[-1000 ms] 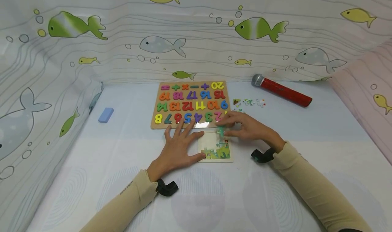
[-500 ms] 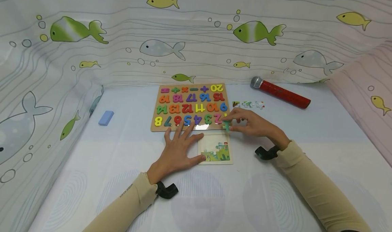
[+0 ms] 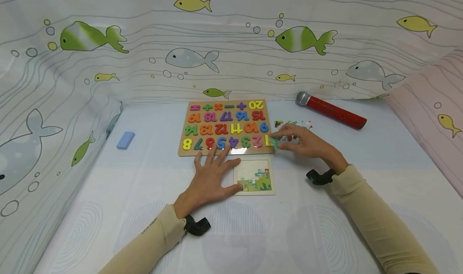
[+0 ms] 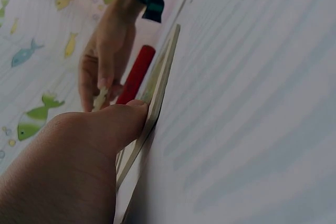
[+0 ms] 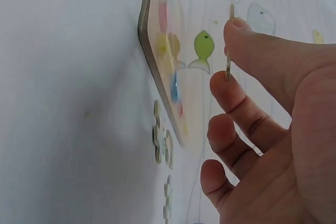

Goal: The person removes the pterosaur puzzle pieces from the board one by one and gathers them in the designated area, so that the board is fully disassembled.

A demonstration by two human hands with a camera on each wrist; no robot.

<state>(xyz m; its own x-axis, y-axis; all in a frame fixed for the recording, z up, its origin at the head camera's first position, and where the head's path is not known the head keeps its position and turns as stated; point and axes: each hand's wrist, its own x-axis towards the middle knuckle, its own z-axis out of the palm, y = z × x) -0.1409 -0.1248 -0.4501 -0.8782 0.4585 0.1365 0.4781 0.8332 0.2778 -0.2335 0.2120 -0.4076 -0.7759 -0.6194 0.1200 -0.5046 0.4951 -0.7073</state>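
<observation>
In the head view, a small wooden puzzle tray [image 3: 272,177] lies in front of the number board, with several joined green pieces [image 3: 261,183] along its bottom and right side. My left hand [image 3: 209,181] is spread beside it, thumb and index finger touching its left edge. The left wrist view shows that thumb [image 4: 123,119] on the tray's rim. My right hand [image 3: 307,142] pinches a green puzzle piece [image 3: 275,142] between thumb and fingertip, raised near the board's lower right corner. Seen edge-on in the right wrist view, the thin piece [image 5: 228,66] stands between thumb and index finger.
A board of coloured numbers [image 3: 182,149] lies behind the tray. Loose puzzle pieces [image 3: 278,123] lie right of it, partly behind my right hand. A red microphone [image 3: 336,112] rests at the back right, and a blue block [image 3: 125,140] at the left.
My right hand has moved away from over the tray, to the right and slightly back, still pinching the green puzzle piece. My left hand has stayed at the tray's edge.
</observation>
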